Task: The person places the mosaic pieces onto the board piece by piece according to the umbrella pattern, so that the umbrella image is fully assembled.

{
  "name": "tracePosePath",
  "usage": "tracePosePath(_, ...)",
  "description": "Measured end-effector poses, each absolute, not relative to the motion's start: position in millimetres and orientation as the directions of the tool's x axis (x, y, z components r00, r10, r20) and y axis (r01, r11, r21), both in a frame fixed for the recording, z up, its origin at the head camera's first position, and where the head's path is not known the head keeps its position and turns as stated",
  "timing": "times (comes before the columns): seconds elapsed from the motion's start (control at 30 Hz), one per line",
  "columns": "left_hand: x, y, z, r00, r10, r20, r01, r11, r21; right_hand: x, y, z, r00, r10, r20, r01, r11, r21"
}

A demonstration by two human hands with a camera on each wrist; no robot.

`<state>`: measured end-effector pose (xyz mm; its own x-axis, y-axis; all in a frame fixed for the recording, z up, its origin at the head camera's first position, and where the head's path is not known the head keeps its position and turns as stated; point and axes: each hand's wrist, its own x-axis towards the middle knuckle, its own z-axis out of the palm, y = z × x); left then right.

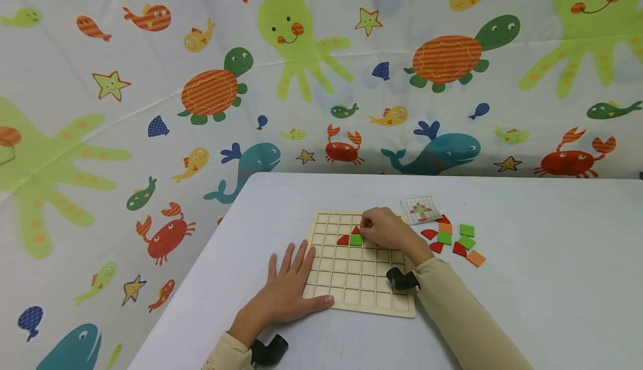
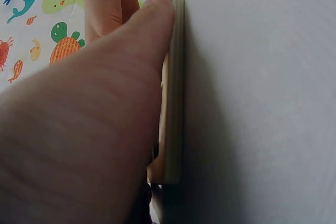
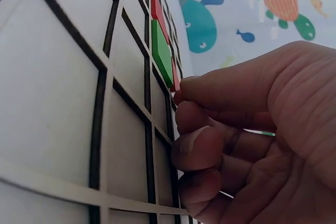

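- The right-hand grip point(image 1: 385, 229) is curled, with thumb and forefinger brought together; the red triangle point(image 1: 355, 229) appears to be pinched at one edge, though the contact is partly hidden by the fingers.
- The triangle is set near twelve o'clock on the gridded board point(image 1: 346, 278), directly at twelve from the green square point(image 1: 355, 240); a red quarter-round point(image 1: 343, 240) is placed at nine o'clock from that square.
- The step in hand is judged to be the seating of the triangle, so its base should be squared to the grid line beside the green square before any pressure is applied.
- Pressure is best applied straight down with one fingertip; if the edge is pushed sideways, the square could be nudged out of line.
- The board is braced by the left hand point(image 1: 286, 294), its fingers spread at the nine-o'clock edge and its thumb rested toward seven; light, even pressure should suffice.
- The pattern card point(image 1: 421, 210), found toward one o'clock, should be checked for orientation.
- Loose pieces point(image 1: 444, 238) are scattered toward two o'clock on the tabletop point(image 1: 552, 258); the right sleeve point(image 1: 464, 314) should be lifted clear of them.
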<state>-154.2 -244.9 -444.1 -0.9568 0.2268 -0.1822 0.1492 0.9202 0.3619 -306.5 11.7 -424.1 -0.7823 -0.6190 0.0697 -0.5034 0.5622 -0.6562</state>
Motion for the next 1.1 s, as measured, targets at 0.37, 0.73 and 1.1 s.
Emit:
tracePosePath(0.37,-154.8,-242.5,-444.9,-0.956,0.233,-0.180,0.154,0.917,0.368,-308.7,26.3,-418.5,-0.768,-0.634,0.088,-0.506,0.517,-0.690)
tracePosePath(0.73,-154.9,-243.3,-444.5,-0.956,0.228,-0.187,0.149,0.921,0.361,-315.9,63.0,-394.9,-0.833,-0.552,0.034,-0.383,0.531,-0.756)
tracePosePath(1.1,-153.5,-243.9,-443.5,-0.956,0.228,-0.184,0.147,0.916,0.374,-320.6,108.6,-380.4,-0.912,-0.411,-0.011,-0.284,0.648,-0.707)
